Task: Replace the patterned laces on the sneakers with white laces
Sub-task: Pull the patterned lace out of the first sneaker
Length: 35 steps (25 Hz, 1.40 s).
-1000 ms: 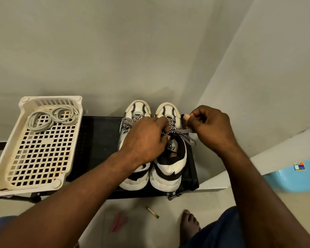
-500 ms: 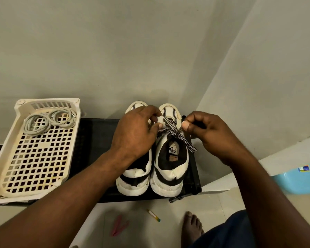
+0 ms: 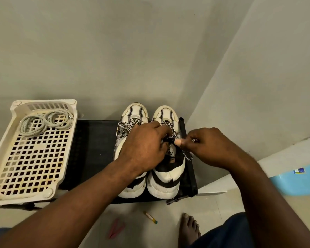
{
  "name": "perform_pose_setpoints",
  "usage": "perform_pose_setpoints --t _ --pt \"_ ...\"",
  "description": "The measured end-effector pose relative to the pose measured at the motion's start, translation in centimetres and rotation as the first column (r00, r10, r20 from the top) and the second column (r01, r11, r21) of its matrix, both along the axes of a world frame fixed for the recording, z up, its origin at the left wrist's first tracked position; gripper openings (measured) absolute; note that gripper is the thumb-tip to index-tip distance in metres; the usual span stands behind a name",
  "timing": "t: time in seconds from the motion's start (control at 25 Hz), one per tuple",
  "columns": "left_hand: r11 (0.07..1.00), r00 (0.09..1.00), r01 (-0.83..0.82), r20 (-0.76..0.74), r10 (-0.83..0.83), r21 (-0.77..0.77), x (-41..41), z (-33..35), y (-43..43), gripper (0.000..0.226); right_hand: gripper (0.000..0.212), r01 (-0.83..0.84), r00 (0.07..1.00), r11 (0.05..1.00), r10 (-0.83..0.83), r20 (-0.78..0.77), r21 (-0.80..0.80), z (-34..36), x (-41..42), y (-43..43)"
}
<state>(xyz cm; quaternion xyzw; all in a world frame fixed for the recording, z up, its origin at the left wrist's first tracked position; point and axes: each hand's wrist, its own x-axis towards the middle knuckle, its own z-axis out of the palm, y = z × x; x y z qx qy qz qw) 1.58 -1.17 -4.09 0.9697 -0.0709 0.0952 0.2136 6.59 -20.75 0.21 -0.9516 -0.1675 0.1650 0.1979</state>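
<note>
**Two hands on a sneaker's patterned lace**

A pair of white-and-black sneakers (image 3: 168, 176) stands at the right end of a black shelf (image 3: 95, 145), with the toes at its far edge by the wall. The left hand (image 3: 145, 149) reaches across the left shoe, its fingers curled onto the patterned lace (image 3: 187, 155) at the right shoe's tongue. The right hand (image 3: 209, 149) pinches the same lace between thumb and forefinger, and a loose end hangs beside the shoe. At the shelf's left end a cream basket (image 3: 0, 158) holds coiled white laces (image 3: 45, 122) in its far corner.

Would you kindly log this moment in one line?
step: unlacing right-side sneaker | left hand: holds patterned lace | right hand: pinches same lace | white laces: in basket
</note>
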Motion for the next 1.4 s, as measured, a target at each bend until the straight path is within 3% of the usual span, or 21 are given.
perform_pose_setpoints --t 0.04,0.08,0.12,0.2,0.24,0.28,0.32,0.36,0.44,0.56,0.6,0.72,0.92,1.08,1.2,1.36,1.4 --pt "1.000 1.000 0.000 -0.001 0.000 -0.004 0.0 0.0 0.0 0.036 0.035 -0.043 0.999 0.998 0.042 0.015 0.047 0.3 -0.3 0.0" --pt "1.000 1.000 -0.002 0.002 0.002 -0.008 0.0 0.0 -0.1 0.037 0.034 -0.040 0.999 0.977 0.034 0.036 0.209 0.5 -0.5 0.0" --pt "1.000 1.000 -0.007 0.002 0.007 -0.019 0.0 0.0 -0.1 0.037 0.034 -0.001 1.000 0.888 -0.009 0.020 0.461 0.7 -0.4 -0.1" --pt "0.998 1.000 -0.027 -0.003 0.026 -0.053 0.2 -0.1 -0.1 0.037 0.032 0.134 0.991 0.482 -0.055 -0.123 0.866 1.0 -0.1 0.0" --pt "0.997 0.999 -0.039 -0.010 0.038 -0.066 0.3 -0.1 -0.2 0.036 0.029 0.218 0.976 0.312 -0.054 -0.212 0.925 0.7 0.0 0.2" --pt "0.996 0.999 -0.049 -0.013 0.048 -0.073 0.4 -0.1 -0.3 0.032 0.024 0.284 0.959 0.248 -0.092 -0.270 0.926 0.1 0.2 0.6" --pt "0.995 0.998 -0.059 -0.014 0.058 -0.079 0.5 -0.1 -0.4 0.028 0.017 0.308 0.949 0.317 -0.168 -0.266 0.897 -0.7 0.5 1.1" --pt "0.994 0.998 -0.068 -0.017 0.067 -0.090 0.6 -0.1 -0.5 0.023 0.007 0.307 0.944 0.466 -0.262 -0.202 0.829 -1.6 0.8 1.5" --pt "0.990 0.996 -0.083 -0.026 0.081 -0.112 0.7 0.1 -0.7 0.016 0.017 0.270 0.931 0.724 -0.366 0.021 0.634 -2.8 1.0 2.0" --pt "0.985 0.993 -0.110 -0.060 0.103 -0.134 1.0 0.2 -1.0 0.011 0.018 0.134 0.867 0.890 -0.318 0.383 0.435 -2.9 1.0 1.9" --pt "0.984 0.991 -0.121 -0.071 0.112 -0.131 1.1 0.2 -1.1 0.011 0.014 0.068 0.888 0.909 -0.243 0.389 0.412 -2.8 0.9 1.8" --pt "0.983 0.988 -0.136 -0.097 0.124 -0.123 1.2 0.0 -1.1 0.016 0.016 -0.011 0.990 0.896 -0.054 0.133 0.445 -2.7 0.2 1.8" --pt "0.984 0.988 -0.137 -0.088 0.128 -0.109 1.0 -0.2 -1.3 0.014 0.023 -0.010 0.992 0.971 -0.022 0.128 0.239 -2.8 0.7 0.7" --pt "0.989 0.989 -0.141 -0.045 0.139 -0.054 1.0 -0.5 -1.5 0.018 0.018 0.016 0.997 0.871 0.022 -0.073 0.492 -1.8 0.9 -0.1" --pt "0.989 0.990 -0.141 -0.031 0.139 -0.050 1.0 -0.6 -1.6 0.018 0.025 0.147 0.961 0.798 0.024 -0.274 0.584 -1.9 1.5 -0.4" --pt "0.973 0.990 -0.135 0.020 0.141 -0.187 1.2 -0.6 -1.3 0.012 0.002 0.162 0.970 0.863 -0.050 -0.238 0.479 -2.3 1.1 0.3" --pt "0.962 0.987 -0.142 0.041 0.156 -0.234 1.2 -0.6 -1.2 0.010 0.008 0.133 0.981 0.869 -0.047 -0.188 0.476 -2.6 0.9 0.5"
